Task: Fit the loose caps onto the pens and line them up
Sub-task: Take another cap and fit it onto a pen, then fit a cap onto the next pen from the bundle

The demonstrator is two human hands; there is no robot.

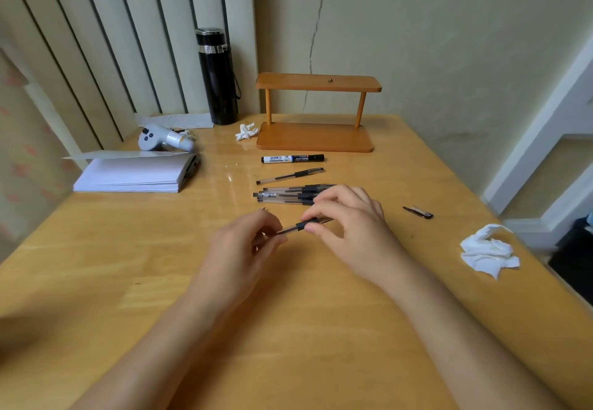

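Note:
Both hands hold one clear gel pen (296,227) with a black grip, just above the wooden table (160,265). My left hand (253,242) pinches its barrel end. My right hand (346,217) pinches the grip end, and its fingers hide the tip, so whether a cap sits there cannot be told. Behind the hands lie several clear gel pens (282,194) side by side, a single gel pen (288,176) further back, and a black-and-white marker (292,158). One loose black cap (418,212) lies to the right.
A wooden two-tier stand (316,133) and a black flask (218,79) are at the back. A stack of white paper (134,174) and a grey controller (163,138) sit at the left. A crumpled tissue (487,251) lies near the right edge, another (246,132) by the stand.

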